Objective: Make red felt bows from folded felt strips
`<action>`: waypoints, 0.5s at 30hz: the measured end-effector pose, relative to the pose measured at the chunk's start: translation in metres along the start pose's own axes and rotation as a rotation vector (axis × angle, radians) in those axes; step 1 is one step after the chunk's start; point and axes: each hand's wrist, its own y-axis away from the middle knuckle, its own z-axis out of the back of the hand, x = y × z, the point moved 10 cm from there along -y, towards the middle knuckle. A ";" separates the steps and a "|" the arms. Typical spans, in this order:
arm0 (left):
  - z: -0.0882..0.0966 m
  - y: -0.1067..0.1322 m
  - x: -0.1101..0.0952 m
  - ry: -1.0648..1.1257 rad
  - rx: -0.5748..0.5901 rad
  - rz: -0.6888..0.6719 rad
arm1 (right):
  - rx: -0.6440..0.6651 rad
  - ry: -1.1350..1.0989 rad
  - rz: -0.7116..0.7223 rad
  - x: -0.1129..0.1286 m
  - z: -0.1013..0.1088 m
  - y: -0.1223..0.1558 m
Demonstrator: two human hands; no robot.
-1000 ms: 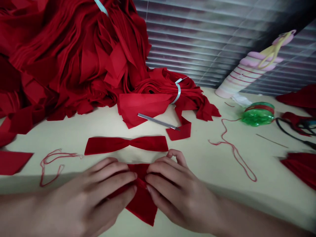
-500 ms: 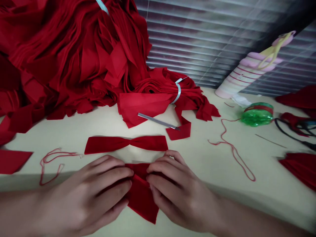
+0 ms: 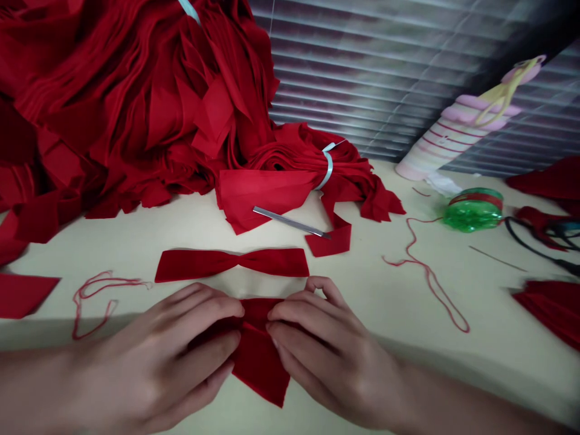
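Both left hand (image 3: 185,350) and right hand (image 3: 324,350) of ours grasp folded red cloth (image 3: 260,359), lower centre of frame. Just above, we see narrow-waisted red strip (image 3: 238,260); upper left, big red heap (image 3: 136,103).

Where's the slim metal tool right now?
Near the centre of the head view, the slim metal tool lies between the tied red bundle and the pinched red strip, its ends over red cloth.

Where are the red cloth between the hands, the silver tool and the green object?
Red cloth (image 3: 261,359), head view, lower part.
Silver tool (image 3: 290,222), head view, middle.
Green object (image 3: 472,217), head view, near side.
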 end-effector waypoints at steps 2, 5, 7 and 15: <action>0.001 -0.001 -0.001 0.003 -0.010 -0.008 | 0.004 0.014 -0.006 0.000 0.000 0.000; 0.001 -0.001 -0.001 0.007 -0.015 -0.007 | -0.001 0.019 -0.003 0.000 0.001 -0.001; 0.000 0.000 0.001 0.017 -0.009 0.001 | -0.007 0.012 0.003 0.000 0.001 -0.001; 0.004 -0.004 0.001 0.025 -0.019 0.008 | 0.035 0.017 -0.005 0.000 -0.004 0.001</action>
